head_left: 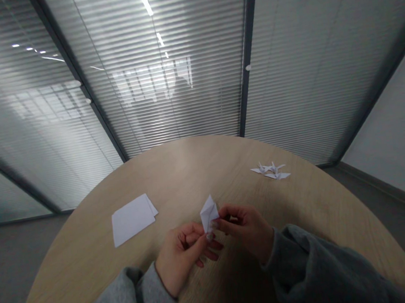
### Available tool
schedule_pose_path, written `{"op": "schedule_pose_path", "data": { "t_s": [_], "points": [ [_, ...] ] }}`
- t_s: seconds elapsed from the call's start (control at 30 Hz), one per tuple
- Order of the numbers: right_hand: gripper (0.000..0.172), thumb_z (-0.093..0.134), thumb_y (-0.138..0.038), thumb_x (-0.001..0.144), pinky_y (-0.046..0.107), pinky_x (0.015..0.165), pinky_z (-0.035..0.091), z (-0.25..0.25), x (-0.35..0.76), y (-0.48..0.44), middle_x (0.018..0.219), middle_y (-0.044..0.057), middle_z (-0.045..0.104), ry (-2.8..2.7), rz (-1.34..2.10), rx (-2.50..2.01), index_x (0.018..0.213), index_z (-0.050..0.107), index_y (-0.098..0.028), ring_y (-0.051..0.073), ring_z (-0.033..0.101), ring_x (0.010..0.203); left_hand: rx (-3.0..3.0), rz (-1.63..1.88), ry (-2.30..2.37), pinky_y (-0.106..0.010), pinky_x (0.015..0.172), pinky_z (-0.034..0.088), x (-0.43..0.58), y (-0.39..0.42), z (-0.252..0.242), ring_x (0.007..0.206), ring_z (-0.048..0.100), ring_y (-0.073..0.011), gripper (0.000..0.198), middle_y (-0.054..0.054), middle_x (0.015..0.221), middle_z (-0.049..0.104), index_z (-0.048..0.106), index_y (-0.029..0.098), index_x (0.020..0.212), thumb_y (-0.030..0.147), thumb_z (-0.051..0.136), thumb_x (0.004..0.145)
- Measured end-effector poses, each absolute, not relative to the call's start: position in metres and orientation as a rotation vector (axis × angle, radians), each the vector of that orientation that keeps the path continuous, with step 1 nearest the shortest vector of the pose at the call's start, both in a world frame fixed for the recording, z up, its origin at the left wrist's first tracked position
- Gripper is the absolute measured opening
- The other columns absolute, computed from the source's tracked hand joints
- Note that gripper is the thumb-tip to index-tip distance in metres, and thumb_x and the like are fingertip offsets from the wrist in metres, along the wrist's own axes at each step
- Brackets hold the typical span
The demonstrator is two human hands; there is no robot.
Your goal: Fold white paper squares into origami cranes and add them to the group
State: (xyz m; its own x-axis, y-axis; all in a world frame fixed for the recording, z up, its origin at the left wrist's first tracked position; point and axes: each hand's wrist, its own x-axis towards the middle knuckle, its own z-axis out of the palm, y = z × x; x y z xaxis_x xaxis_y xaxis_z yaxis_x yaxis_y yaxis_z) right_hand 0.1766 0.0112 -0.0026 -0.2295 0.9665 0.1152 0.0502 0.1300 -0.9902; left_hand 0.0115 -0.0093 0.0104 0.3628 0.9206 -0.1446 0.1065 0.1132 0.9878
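Over the table (190,172), left hand (182,255) and right hand (245,229) pinch paper (209,213).

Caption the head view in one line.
Left hand and right hand pinch folded white paper over a wooden table near paper cranes.

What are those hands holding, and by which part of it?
The left hand and right hand together pinch a folded white paper by its lower end, leaving its upper point free.

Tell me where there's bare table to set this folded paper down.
Bare wood runs between the white paper sheets and the paper cranes, behind the folded paper. Another patch lies below the cranes, right of the right hand. The left hand and right hand crowd the middle.
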Motion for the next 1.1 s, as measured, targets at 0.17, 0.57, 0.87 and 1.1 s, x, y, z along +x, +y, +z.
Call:
{"op": "schedule_pose_path", "data": {
  "t_s": [0.17, 0.57, 0.87, 1.1],
  "points": [
    [0.041, 0.066, -0.058, 0.065, 0.024, 0.050, 0.038, 0.000, 0.178, 0.013, 0.053, -0.002, 0.053, -1.468, 1.225, -1.051, 0.060, 0.062, -0.017, 0.010, 0.046, 0.050, 1.337, 0.806, 1.040, -0.019, 0.043, 0.039, 0.010, -0.009, 0.008, 0.055, 0.065, -0.0152, 0.040, -0.010, 0.071, 0.073, 0.056, 0.015, 0.069, 0.054, 0.064, 0.069],
    [0.036, 0.065, -0.053, 0.068, 0.024, 0.050, 0.042, 0.001, 0.179, 0.012, 0.054, -0.002, 0.053, -1.449, 1.185, -1.038, 0.060, 0.059, -0.018, 0.011, 0.048, 0.050, 1.327, 0.779, 1.057, -0.020, 0.044, 0.039, 0.012, -0.010, 0.010, 0.059, 0.065, -0.0167, 0.043, -0.012, 0.076, 0.073, 0.057, 0.014, 0.071, 0.056, 0.065, 0.067],
    [0.029, 0.055, -0.040, 0.081, 0.024, 0.052, 0.038, 0.003, 0.180, 0.010, 0.061, -0.001, 0.051, -1.720, 0.907, -0.976, 0.064, 0.058, -0.017, 0.011, 0.047, 0.056, 1.557, 0.932, 0.988, -0.026, 0.060, 0.045, 0.009, -0.011, 0.012, 0.070, 0.063, -0.0172, 0.035, -0.008, 0.078, 0.068, 0.060, 0.015, 0.086, 0.048, 0.056, 0.080],
    [0.012, 0.049, -0.020, 0.084, 0.026, 0.060, 0.038, 0.007, 0.181, 0.003, 0.071, 0.002, 0.050, -2.031, 0.408, -0.820, 0.073, 0.055, -0.017, 0.015, 0.047, 0.067, 1.913, 1.378, 0.988, -0.033, 0.081, 0.044, 0.003, -0.014, 0.023, 0.092, 0.055, -0.0203, 0.010, -0.005, 0.093, 0.058, 0.061, 0.020, 0.089, 0.017, 0.056, 0.080]
  ]
}}
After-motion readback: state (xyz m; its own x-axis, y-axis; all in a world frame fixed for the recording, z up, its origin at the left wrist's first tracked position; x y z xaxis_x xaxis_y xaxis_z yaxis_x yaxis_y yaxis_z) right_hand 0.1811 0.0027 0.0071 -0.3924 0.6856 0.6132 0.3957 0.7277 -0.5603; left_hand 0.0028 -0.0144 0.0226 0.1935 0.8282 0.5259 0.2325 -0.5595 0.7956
